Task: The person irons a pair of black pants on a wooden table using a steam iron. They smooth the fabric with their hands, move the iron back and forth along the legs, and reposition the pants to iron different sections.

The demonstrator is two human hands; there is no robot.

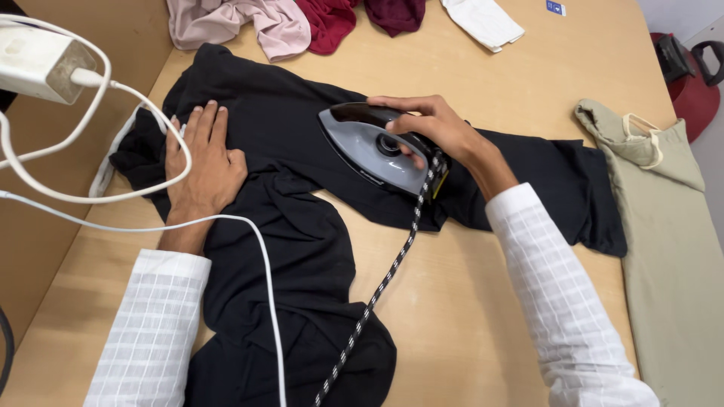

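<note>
Right now I have the black garment (pixel 302 226) spread across the middle of the wooden bench (pixel 467 301), one part reaching toward the far left corner and another running out toward the right edge. It is partly flat and partly bunched, with heavy folds near the front edge. The grey and black iron (pixel 375 147) sits on the cloth near its middle, nose pointing toward the far left. My right hand (pixel 437 128) is wrapped around the iron's handle, fingers curled tight on it. My left hand (pixel 204 162) lies flat and unclenched on the fabric near the left edge, holding nothing, only pressing the cloth down.

I judge this as the pressing step, mid-stroke, with the left hand keeping the cloth taut. The next move, as I read it, calls for gliding the iron along the flattened stretch while keeping its braided cord (pixel 377 294), which trails over the garment to the front edge, clear of the soleplate.

Farther out, a white cable (pixel 256 249) loops from a white adapter (pixel 41 60) at the left. Pink cloth (pixel 241 22), maroon cloth (pixel 354 19) and a white cloth (pixel 483 22) lie along the far edge, and an olive garment (pixel 664 226) lies at the right edge.
</note>
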